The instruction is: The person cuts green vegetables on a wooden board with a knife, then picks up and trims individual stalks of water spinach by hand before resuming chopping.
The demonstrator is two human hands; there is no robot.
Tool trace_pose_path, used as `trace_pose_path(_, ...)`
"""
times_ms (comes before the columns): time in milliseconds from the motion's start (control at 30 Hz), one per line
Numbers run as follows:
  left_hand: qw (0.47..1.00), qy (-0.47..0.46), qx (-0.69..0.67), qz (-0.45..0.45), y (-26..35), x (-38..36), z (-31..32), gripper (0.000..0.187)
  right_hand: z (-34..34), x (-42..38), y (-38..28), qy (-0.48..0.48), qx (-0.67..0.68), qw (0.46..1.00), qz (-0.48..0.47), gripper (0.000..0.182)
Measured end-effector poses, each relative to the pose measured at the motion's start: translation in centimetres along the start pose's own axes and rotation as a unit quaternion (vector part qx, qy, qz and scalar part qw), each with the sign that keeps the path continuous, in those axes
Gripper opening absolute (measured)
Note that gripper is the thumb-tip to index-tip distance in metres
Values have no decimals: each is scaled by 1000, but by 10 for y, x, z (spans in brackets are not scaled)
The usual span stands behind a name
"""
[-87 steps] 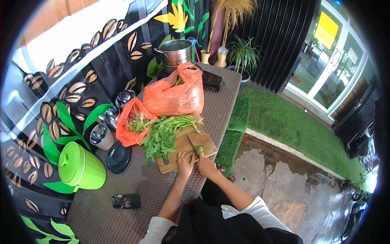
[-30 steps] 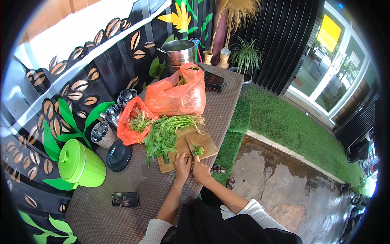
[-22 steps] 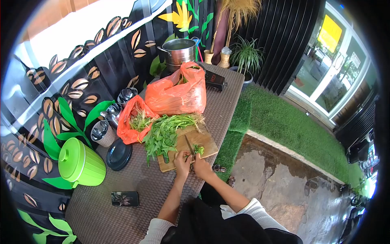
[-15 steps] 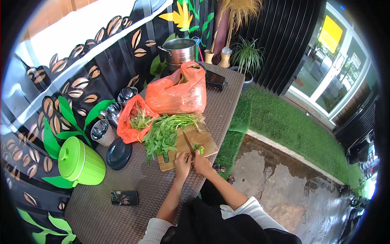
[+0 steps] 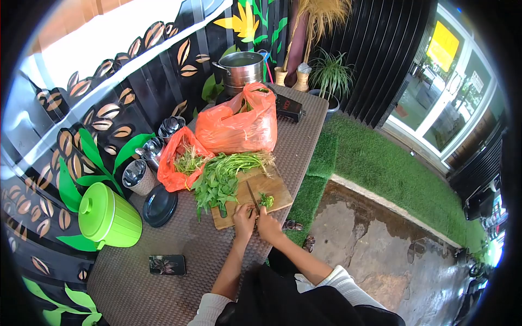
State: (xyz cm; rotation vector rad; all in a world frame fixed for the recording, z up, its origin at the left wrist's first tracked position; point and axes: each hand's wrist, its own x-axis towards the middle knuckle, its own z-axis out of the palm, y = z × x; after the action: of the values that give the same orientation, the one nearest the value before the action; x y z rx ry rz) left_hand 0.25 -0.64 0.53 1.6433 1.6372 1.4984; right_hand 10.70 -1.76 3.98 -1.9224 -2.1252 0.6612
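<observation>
My right hand [image 5: 269, 226] is wrapped round the handle of a knife [image 5: 252, 193], whose blade points away from me over a wooden cutting board [image 5: 278, 185]. Just left of it, my left hand [image 5: 244, 218] has its fingers bent together at the board's near edge; whatever they hold is hidden. A small heap of cut greens [image 5: 266, 200] lies to the right of the blade. Across the board's left and far side rests a bunch of leafy greens [image 5: 215, 187], with its stems and roots toward the far right.
Behind stand an orange bag of trimmings [image 5: 173, 176], a larger orange bag [image 5: 236, 127], and a steel pot [image 5: 242, 68]. Leftward are utensil holders [image 5: 140, 182], dark plates [image 5: 160, 206], a green lidded bucket [image 5: 111, 220], and a phone [image 5: 167, 264]. The table's right edge is close to the board.
My right hand and the knife have shifted slightly left and nearer to me, leaving more of the cut greens showing. My left hand has barely moved.
</observation>
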Motion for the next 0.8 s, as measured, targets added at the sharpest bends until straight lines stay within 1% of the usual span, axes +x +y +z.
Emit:
trace_pose_path(100, 1000, 11, 1, -24, -3, 3, 2, 17, 2, 1, -6, -23, -7, 1000, 20, 31)
trace_pose_path(167, 997, -12, -41, -66, -15, 4, 3, 17, -4, 12, -1, -6, -13, 1000, -7, 28)
trace_pose_path(200, 997, -13, -40, -67, -16, 5, 1, 17, -6, 11, 1, -7, -12, 1000, -6, 28)
trace_pose_path(267, 991, -31, -52, -119, -17, 8, -1, 22, -11, 13, 5, -31, 15, 999, -18, 31)
trace_pose_path(400, 989, -40, -77, -120, -18, 9, 1, 21, 4, 0, -5, 0, -13, 1000, -2, 26)
trace_pose_path(467, 997, -43, -12, -60, -17, 8, -3, 21, 9, 3, -6, 0, -13, 1000, 19, 24)
trace_pose_path(500, 997, -43, -12, -60, -13, 7, -5, 21, 7, 6, -6, 0, -13, 1000, 19, 24)
trace_pose_path(567, 999, -33, 7, -5, -5, 4, -9, 19, 0, 13, 0, 1, -14, 1000, 14, 27)
trace_pose_path(700, 998, -63, 15, -12, -14, 5, -12, 22, -12, 19, 15, -14, -1, 999, 30, 32)
trace_pose_path(767, 979, -86, -160, -96, -35, 8, 3, 26, -21, 17, 17, -12, 1, 1000, -2, 38)
trace_pose_path(800, 978, -86, -161, -96, -30, 10, 4, 26, -23, 16, 16, -12, -1, 1000, -2, 38)
